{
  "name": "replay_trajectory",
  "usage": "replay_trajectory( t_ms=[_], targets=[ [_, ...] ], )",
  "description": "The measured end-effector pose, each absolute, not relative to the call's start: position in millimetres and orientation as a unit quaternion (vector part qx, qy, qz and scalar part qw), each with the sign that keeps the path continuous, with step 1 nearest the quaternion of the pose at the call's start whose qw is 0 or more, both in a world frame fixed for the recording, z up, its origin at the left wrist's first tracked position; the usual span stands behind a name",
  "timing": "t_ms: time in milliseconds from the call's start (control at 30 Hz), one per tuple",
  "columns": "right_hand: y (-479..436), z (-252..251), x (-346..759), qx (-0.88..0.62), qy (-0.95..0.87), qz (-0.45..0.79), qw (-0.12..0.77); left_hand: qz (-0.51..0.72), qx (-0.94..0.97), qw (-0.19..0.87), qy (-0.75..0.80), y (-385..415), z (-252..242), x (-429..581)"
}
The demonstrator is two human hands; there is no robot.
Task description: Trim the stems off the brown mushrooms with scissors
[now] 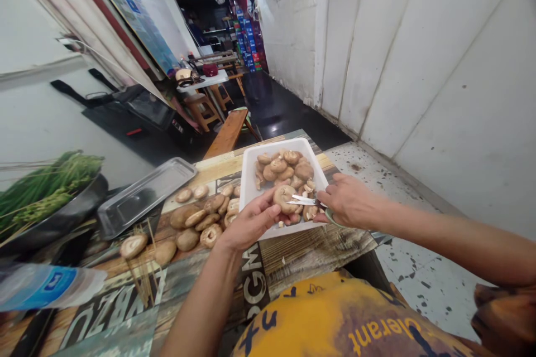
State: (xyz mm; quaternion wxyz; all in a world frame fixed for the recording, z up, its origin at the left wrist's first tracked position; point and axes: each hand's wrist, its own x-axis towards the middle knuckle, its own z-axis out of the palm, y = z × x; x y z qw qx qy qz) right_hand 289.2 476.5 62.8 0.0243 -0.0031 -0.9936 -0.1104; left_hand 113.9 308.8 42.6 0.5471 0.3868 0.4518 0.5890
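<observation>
Over the near part of a white plastic tray [251,195], my left hand [255,217] grips a brown shiitake mushroom [283,199] by its edge, with the underside turned up. My right hand [345,201] is closed around a pair of scissors [302,200], whose blades lie across the mushroom's underside. Part of a pale green handle shows below the right fingers. Behind the held mushroom, a heap of shiitake mushrooms [282,165] fills the far part of the tray. Small cut stems and pieces lie near the right hand.
Loose mushrooms [205,215] cover the table left of the tray, beside thin wooden skewers [144,276]. A clear plastic tray [144,198], a metal bowl of green vegetables [54,206] and a water bottle [52,287] stand farther left. A wooden bench [228,133] is beyond the table.
</observation>
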Motion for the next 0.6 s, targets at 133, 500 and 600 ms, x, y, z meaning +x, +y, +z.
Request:
replay_trajectory(
  t_ms=[133,500,600],
  targets=[
    [475.4,67.0,288.1,0.011,-0.993,-0.115,-0.001,0.601,0.358,0.566,0.435,309.7,40.4,114.5],
    [475.5,65.9,283.6,-0.092,-0.994,-0.05,-0.023,0.633,0.275,0.559,0.46,307.7,30.4,106.7],
    [477.9,67.0,287.5,-0.093,-0.995,-0.047,-0.001,0.67,0.262,0.5,0.481,308.9,28.7,106.0]
  ],
)
